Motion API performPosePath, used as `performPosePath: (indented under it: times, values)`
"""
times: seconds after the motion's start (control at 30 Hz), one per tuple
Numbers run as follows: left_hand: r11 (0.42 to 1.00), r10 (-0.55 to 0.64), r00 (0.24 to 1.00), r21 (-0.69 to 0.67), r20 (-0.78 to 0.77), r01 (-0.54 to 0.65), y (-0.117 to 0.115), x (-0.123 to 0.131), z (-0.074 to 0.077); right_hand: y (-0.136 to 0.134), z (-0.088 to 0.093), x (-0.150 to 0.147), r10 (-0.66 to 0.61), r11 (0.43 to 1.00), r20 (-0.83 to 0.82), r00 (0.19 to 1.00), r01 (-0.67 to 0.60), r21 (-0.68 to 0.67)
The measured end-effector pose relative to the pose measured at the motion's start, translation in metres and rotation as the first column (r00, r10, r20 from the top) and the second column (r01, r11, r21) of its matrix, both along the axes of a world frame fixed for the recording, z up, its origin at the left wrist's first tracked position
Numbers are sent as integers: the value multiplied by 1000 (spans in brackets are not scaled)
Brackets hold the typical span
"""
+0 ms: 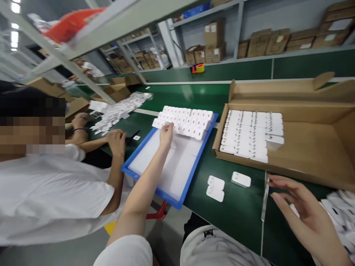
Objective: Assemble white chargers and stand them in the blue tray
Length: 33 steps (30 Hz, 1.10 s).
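Note:
My left hand reaches over a blue-rimmed tray, fingers pinched at the front row of small white blocks, each with a tiny dark slot. A white block seems to be between the fingertips, mostly hidden by them. My right hand hovers above the green table at the right, thumb and fingers apart. Close to its fingertips is a thin, clear-whitish strip, seen edge-on; it seems not gripped. Between the hands lie two flat white rounded pieces and a thicker white rounded piece.
An open cardboard box holds rows of white pieces in its left part. More white pieces are heaped at the far right. A co-worker sits at left beside a white pile. A tape roll lies behind.

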<state>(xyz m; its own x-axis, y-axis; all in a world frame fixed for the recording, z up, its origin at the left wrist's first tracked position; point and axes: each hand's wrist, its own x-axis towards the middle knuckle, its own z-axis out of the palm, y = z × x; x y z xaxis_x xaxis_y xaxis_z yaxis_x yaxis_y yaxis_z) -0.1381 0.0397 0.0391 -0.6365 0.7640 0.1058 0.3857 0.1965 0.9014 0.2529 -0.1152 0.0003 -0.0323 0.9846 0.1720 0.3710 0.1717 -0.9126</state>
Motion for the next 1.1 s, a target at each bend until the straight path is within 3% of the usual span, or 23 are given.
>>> performPosePath:
  times: [0.1, 0.13, 0.17, 0.2, 0.23, 0.27, 0.3, 0.33, 0.4, 0.47, 0.53, 0.57, 0.6, 0.67, 0.73, 0.8, 0.83, 0.97, 1.03, 1.1]
  values:
    - [978, -183, 971, 68, -157, 195, -37, 40, 29, 1, 0, -2, -49, 998, 161, 986, 42, 43]
    - [948, -296, 936, 60, -191, 312, -53, 58, 36, 1, 1, -4, -42, 998, 213, 976, 30, 57]
    - [868, -481, 846, 14, -229, 497, -69, 77, 40, 2, 1, -6, -28, 997, 255, 967, 9, 73]
    - [663, -723, 599, -102, -344, 742, -84, 97, 41, 3, 2, -7, -16, 996, 288, 957, -11, 92]
    - [452, -846, 329, -237, -420, 860, -97, 116, 39, 3, 3, -8, -15, 993, 312, 950, -22, 113]
    - [349, -861, 163, -324, -482, 879, -107, 133, 34, 4, 4, -8, -24, 990, 328, 944, -23, 138]
    - [292, -855, 40, -415, -518, 862, -113, 149, 27, 5, 6, -8, -40, 987, 338, 940, -15, 158]
    - [271, -849, -34, -492, -527, 827, -116, 161, 20, 5, 7, -7, -58, 985, 341, 938, -1, 172]
    - [278, -872, -44, -567, -487, 776, -113, 175, 8, 6, 10, -4, -88, 984, 335, 938, 29, 175]
    - [267, -931, 76, -524, -357, 809, -106, 177, 4, 4, 14, 0, -65, 988, 292, 954, 21, 153]
    - [217, -976, 210, -356, -59, 909, -100, 175, 8, 1, 19, 2, 55, 992, 180, 982, -74, 101]
    - [186, -962, 225, -232, 154, 955, -98, 174, 11, 0, 20, 3, 142, 985, 106, 984, -151, 80]
    - [166, -907, 191, -97, 376, 981, -98, 174, 14, -2, 22, 4, 225, 971, 34, 974, -227, 75]
    - [192, -696, 39, 134, 717, 972, -99, 178, 16, -5, 23, 5, 319, 943, -44, 947, -313, 110]
    - [258, -498, -85, 241, 863, 936, -103, 184, 13, -6, 22, 4, 307, 939, -15, 952, -300, 171]
    - [297, -419, -114, 254, 901, 920, -106, 189, 7, -4, 20, 2, 269, 938, 44, 962, -272, 215]
    - [290, -443, -95, 243, 892, 926, -108, 189, 5, -3, 20, 1, 266, 934, 65, 962, -274, 231]
    - [159, -701, 9, 143, 713, 977, -107, 180, 6, 4, 23, -1, 301, 909, 75, 951, -310, 279]
    - [107, -741, -10, 133, 671, 985, -107, 173, 8, 6, 25, -1, 320, 902, 86, 944, -331, 278]
    - [95, -741, -28, 146, 671, 985, -108, 169, 9, 6, 25, -1, 350, 898, 104, 931, -365, 247]
